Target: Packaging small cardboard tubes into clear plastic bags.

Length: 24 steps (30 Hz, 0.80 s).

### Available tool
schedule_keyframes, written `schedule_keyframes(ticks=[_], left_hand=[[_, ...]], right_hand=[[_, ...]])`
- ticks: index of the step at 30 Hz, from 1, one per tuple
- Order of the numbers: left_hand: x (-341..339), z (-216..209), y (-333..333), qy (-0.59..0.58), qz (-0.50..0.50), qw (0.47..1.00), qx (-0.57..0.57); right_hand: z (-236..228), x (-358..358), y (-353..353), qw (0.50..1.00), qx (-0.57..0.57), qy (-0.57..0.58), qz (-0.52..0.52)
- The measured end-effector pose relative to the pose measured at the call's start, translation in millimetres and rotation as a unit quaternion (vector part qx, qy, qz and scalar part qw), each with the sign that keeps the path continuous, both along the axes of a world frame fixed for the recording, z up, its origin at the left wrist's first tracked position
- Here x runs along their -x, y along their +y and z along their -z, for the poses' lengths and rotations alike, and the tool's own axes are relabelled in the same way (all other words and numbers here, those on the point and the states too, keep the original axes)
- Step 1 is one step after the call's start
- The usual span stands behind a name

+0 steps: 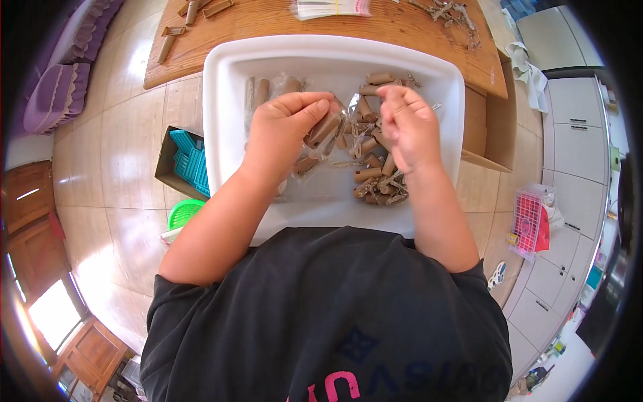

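My left hand (pixel 278 124) is closed, thumb against fingers, on a clear plastic bag (pixel 323 130) with a brown tube inside. Just to the right, my right hand (pixel 408 120) is raised with its fingers curled into a pinch; whatever lies between the fingertips is too small to make out. Both hands are over a white plastic tub (pixel 335 45). Beneath and beside the right hand lies a heap of loose brown tubes (pixel 367 175) with twig-like bits among them. Bagged brown tubes (pixel 262 90) rest in the tub's left part, partly hidden by my left hand and forearm.
Beyond the tub stands a wooden table (pixel 268 21) with a banded stack of plastic bags (pixel 331 8), dry twigs (pixel 452 13) and brown pieces (pixel 171 40). Left on the floor are a box of teal baskets (pixel 191 161) and a green basket (pixel 184 213). A cardboard box (pixel 485 127) stands right.
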<state>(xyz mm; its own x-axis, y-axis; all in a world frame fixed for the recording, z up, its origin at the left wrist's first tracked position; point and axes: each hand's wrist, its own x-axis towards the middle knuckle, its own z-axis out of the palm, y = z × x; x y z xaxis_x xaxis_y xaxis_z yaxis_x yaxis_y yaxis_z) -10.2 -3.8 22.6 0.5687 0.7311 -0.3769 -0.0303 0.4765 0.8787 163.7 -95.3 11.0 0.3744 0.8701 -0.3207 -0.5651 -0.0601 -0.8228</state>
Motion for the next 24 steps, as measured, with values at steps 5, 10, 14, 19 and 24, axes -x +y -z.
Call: schedule_keyframes(ticks=[5,10,14,19,24], left_hand=[[1,-5,-1,0.007,-0.005,1.0,-0.018],[3,-4,0,0.04,0.04,0.998,-0.039],[3,-4,-2,0.003,0.029,1.0,-0.008],[6,-7,1,-0.013,0.024,0.999,0.04],[4,-3,1,0.01,0.04,0.997,-0.063]], right_hand=[[-8,24,6,0.992,0.027,-0.117,-0.045],[-2,22,4,0.989,0.014,-0.129,-0.071],[-2,22,2,0.991,0.009,-0.116,-0.064],[1,16,0,0.994,-0.005,-0.08,-0.079],[-7,19,3,0.992,0.028,-0.094,-0.079]])
